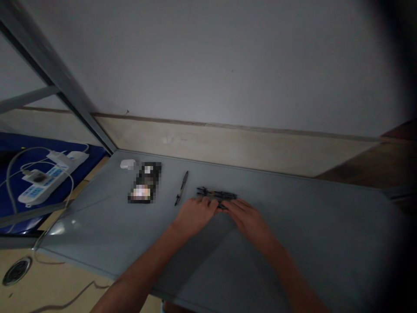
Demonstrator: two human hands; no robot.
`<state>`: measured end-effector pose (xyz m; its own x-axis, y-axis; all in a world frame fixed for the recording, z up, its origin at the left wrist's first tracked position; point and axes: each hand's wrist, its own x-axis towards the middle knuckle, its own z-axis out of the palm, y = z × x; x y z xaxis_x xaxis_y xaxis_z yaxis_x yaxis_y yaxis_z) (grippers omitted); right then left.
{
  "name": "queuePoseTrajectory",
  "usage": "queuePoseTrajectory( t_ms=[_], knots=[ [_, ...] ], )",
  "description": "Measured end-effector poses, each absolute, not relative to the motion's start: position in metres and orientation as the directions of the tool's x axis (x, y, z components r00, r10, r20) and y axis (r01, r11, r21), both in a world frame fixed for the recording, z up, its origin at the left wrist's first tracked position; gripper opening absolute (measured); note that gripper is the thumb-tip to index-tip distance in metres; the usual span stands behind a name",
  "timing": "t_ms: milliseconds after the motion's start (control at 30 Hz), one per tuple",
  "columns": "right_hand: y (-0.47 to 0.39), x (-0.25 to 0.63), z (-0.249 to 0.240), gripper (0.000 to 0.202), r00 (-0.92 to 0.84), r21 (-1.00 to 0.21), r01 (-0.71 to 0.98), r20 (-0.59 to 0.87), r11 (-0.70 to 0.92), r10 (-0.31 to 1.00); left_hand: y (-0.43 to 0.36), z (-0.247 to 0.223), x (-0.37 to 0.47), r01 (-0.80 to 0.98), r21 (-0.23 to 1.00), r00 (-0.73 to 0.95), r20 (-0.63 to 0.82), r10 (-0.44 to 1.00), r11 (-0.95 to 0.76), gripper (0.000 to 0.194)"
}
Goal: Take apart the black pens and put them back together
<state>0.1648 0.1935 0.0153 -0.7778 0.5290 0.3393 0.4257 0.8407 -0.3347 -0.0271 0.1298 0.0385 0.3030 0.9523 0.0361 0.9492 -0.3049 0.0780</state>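
Several dark pens [216,192] lie side by side in a small bunch on the grey table. My left hand [198,214] is at the bunch's near left side, with its fingers curled. From the right, my right hand [249,218] reaches in, its fingers pressed together and almost touching the left thumb. Between the fingertips a dark piece of a pen [223,206] shows, and both hands seem closed on it; most of it is hidden. A single dark pen [181,188] lies apart, left of the bunch.
Farther left on the grey table [309,243] are a blurred-out dark phone-like rectangle [145,182] and a small white case [127,164]. A white power strip [54,178] with plugs and cables rests on a blue surface beyond a metal frame. A wall runs behind the table.
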Motion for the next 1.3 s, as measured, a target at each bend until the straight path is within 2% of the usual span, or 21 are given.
queuePoseTrajectory(
  t_ms=[200,333,467,567,667,767,933,1000,1100,1300],
  knots=[
    [0.196,0.17,0.021,0.032,-0.81,-0.303,0.358,0.369,0.883,0.455,0.13,0.041,-0.029,0.937,0.171,0.31,0.003,0.951,-0.306,0.037],
    [0.194,0.169,0.026,0.028,-0.784,-0.317,0.391,0.377,0.864,0.493,0.131,0.041,-0.031,0.926,0.245,0.294,0.012,0.956,-0.288,0.037],
    [0.192,0.169,0.029,0.021,-0.663,-0.497,0.452,0.368,0.74,0.652,0.129,0.042,-0.031,0.919,0.285,0.275,0.031,0.961,-0.272,0.034],
    [0.192,0.167,0.031,0.025,-0.592,-0.639,0.504,0.235,0.581,0.771,0.128,0.043,-0.028,0.924,0.28,0.268,0.016,0.963,-0.261,0.034],
    [0.191,0.166,0.034,0.024,-0.572,-0.73,0.505,0.116,0.46,0.812,0.129,0.043,-0.027,0.93,0.276,0.254,-0.011,0.967,-0.241,0.034],
    [0.191,0.164,0.035,0.017,-0.552,-0.79,0.453,0.115,0.413,0.826,0.13,0.043,-0.029,0.93,0.29,0.241,-0.01,0.971,-0.228,0.035],
    [0.19,0.164,0.035,0.024,-0.575,-0.815,0.371,0.175,0.446,0.799,0.13,0.039,-0.031,0.915,0.313,0.259,0.028,0.966,-0.254,0.034],
    [0.19,0.164,0.036,0.021,-0.577,-0.806,0.401,0.146,0.434,0.804,0.129,0.038,-0.029,0.906,0.303,0.297,0.044,0.954,-0.296,0.034],
    [0.189,0.164,0.038,0.034,-0.56,-0.782,0.476,0.082,0.401,0.824,0.129,0.037,-0.024,0.893,0.27,0.362,0.047,0.931,-0.361,0.034],
    [0.189,0.163,0.034,0.026,-0.52,-0.815,0.437,0.116,0.38,0.846,0.128,0.04,-0.022,0.916,0.273,0.3,0.019,0.954,-0.294,0.035]
  ],
)
